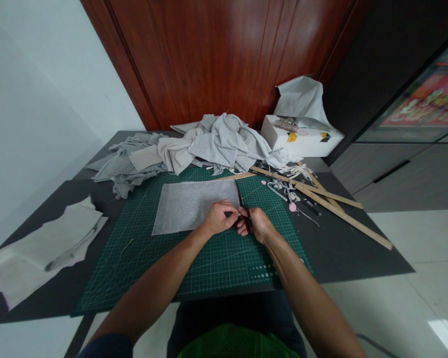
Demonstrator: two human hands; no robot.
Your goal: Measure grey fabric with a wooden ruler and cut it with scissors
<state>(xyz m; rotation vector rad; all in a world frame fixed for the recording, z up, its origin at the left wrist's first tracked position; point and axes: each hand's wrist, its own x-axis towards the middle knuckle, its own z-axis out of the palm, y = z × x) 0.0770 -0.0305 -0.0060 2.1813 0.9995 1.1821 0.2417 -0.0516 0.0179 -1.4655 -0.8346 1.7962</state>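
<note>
A flat rectangular piece of grey fabric [186,204] lies on the green cutting mat [216,268]. My left hand [221,217] is closed in a pinch at the fabric's near right corner; the fingertips partly hide what they grip. Close beside it, my right hand [260,224] is wrapped round the handles of black scissors [241,198]. Their blades point away from me, along the fabric's right edge. How far apart the blades are is hard to make out.
Crumpled grey cloths [227,141] are heaped along the back. Wooden strips [343,214], cords [277,191] and small tools lie at the right, before a white box [306,141]. Pale fabric pieces [48,243] lie at the left. A short thread [127,246] rests on the mat.
</note>
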